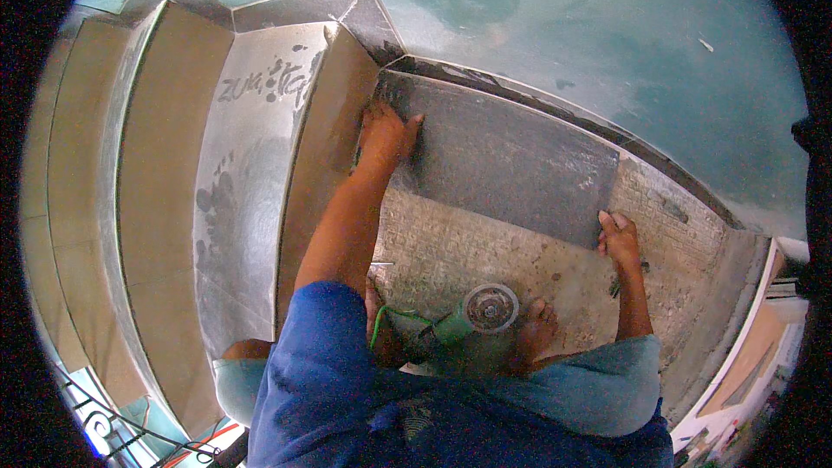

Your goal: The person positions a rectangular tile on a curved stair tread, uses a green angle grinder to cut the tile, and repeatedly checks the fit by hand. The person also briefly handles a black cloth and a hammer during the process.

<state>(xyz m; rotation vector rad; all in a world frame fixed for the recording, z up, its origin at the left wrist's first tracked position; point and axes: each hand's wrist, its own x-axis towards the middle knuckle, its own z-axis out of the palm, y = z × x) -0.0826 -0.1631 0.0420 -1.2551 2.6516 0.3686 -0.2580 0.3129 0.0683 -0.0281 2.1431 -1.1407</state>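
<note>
A dark grey rectangular tile (511, 152) lies on the rough landing, along the foot of the green wall. At its left end, beside the brown stair riser, my left hand (386, 132) rests on the tile with the thumb spread away from the fingers. Part of those fingertips is hidden. My right hand (618, 238) pinches the tile's near right corner between thumb and curled fingers. Between my bare feet sits a green angle grinder (468, 316) with its round disc facing up; neither hand touches it.
Tiled steps (251, 173) climb to the left, with dark wet marks on the nearest tread. Dark skirting (520, 91) runs along the green wall (589, 17). Bare rough concrete (468, 234) shows in front of the tile. A green cord (381, 316) loops by my left foot.
</note>
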